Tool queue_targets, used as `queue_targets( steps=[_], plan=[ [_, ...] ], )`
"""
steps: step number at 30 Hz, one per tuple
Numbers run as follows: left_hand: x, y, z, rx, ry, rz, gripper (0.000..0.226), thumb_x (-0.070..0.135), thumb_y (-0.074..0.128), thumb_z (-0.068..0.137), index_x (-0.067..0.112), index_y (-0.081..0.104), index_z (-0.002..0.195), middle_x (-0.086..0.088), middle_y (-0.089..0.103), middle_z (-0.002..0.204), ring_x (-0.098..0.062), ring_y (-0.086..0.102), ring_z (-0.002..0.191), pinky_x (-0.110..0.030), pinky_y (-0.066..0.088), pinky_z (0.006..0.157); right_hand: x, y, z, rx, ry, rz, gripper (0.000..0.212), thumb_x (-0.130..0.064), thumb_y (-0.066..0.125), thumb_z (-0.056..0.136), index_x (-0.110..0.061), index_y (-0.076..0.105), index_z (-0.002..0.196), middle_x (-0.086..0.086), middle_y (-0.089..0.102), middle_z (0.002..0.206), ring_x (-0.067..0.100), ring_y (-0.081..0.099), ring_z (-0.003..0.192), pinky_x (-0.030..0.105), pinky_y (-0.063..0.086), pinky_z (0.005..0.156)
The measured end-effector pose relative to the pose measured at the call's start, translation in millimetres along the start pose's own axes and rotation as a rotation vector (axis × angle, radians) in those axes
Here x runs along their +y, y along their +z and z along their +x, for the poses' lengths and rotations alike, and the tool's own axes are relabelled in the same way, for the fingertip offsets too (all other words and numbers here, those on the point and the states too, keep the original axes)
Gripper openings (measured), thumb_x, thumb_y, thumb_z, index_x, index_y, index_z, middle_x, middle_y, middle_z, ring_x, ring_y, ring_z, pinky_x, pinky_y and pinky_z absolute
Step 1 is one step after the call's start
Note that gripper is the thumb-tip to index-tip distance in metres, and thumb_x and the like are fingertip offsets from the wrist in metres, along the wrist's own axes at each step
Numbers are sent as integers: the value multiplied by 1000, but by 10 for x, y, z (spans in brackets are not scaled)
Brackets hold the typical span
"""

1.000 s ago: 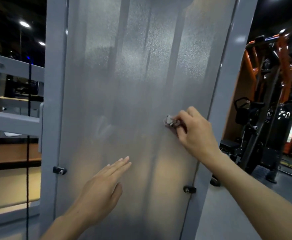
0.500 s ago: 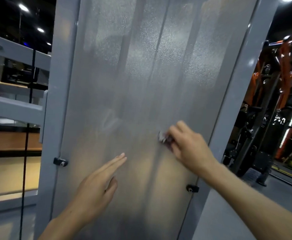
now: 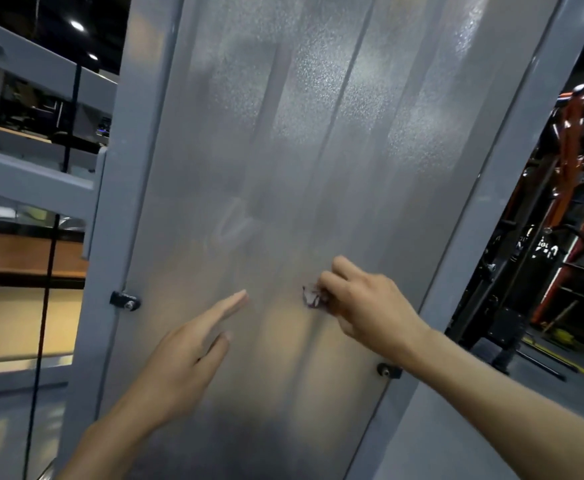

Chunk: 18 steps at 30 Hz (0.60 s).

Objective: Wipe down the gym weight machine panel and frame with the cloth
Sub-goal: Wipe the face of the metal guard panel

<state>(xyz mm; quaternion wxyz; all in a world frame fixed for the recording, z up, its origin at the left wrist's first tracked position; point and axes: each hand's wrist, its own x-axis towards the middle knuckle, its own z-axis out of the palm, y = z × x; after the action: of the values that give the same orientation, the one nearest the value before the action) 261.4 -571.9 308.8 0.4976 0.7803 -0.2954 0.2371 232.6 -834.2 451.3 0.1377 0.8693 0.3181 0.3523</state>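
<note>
Frosted grey translucent machine panel (image 3: pixel 283 168): right hand (image 3: pixel 366 306) pinches a small crumpled reddish-white cloth (image 3: pixel 313 296) at its curled fingertips against it (left hand (image 3: pixel 179 358) flat, straight-fingered, holding nothing); risk: the scrap slipping from so slight a pinch.

The panel (image 3: pixel 304 140) is a frosted, translucent sheet standing upright between two grey frame uprights: the left upright (image 3: pixel 124 188) and the right upright (image 3: pixel 491 209). Vertical ribs run the length of the panel. Two black clips fasten it to the frame: the left clip (image 3: pixel 125 301) at the left edge and the right clip (image 3: pixel 388 370) lower down at the right edge. A small crumpled cloth (image 3: pixel 313 297) is pressed against the panel face.
</note>
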Motion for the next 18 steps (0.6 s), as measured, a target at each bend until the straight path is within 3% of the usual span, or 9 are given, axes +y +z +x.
queue_targets(
  steps=[3,6,8,10,14,16,18],
  plan=[
    [-5,-46,35,7,3,24,57,13,54,103,48,43,147,36,48,145,11,40,139,-19,32,117,307,-378,339,264,171,-24,10,-27,61,91,-17,60,93,3,49,90,34,59,72,43,52,57],
    [-11,-76,49,18,7,70,64,13,55,103,58,40,145,35,47,147,10,40,140,-21,35,115,341,-462,463,443,345,-31,15,-22,74,91,-12,62,91,4,51,89,31,56,71,39,47,58],
    [2,-89,46,14,9,101,65,15,55,102,63,38,143,34,47,147,10,40,139,-16,34,113,142,-288,383,399,334,-35,17,-14,75,86,-12,58,89,6,49,89,35,56,71,38,46,52],
    [26,-108,40,-2,6,127,62,17,54,103,60,37,143,30,47,148,9,40,139,-6,30,108,-94,-52,225,284,222,-14,26,-11,75,81,-19,51,89,6,47,88,37,55,64,37,42,46],
    [31,-155,28,-36,-16,137,61,18,52,104,59,36,146,30,46,148,9,40,139,-2,28,104,-257,150,43,21,-14,-56,32,-13,80,78,-20,50,89,4,44,86,30,51,52,34,37,33],
    [47,-170,14,-41,-25,132,63,15,52,103,58,38,147,29,51,144,7,46,133,0,30,101,-136,7,168,23,-56,-83,24,-18,76,83,-20,52,88,5,46,87,33,55,53,36,41,34],
    [62,-183,10,-36,-7,132,63,14,53,103,57,38,145,29,51,143,6,46,133,0,30,101,56,-222,411,174,14,-117,10,-25,64,89,-20,56,91,7,49,89,38,58,60,40,48,42]
  ],
)
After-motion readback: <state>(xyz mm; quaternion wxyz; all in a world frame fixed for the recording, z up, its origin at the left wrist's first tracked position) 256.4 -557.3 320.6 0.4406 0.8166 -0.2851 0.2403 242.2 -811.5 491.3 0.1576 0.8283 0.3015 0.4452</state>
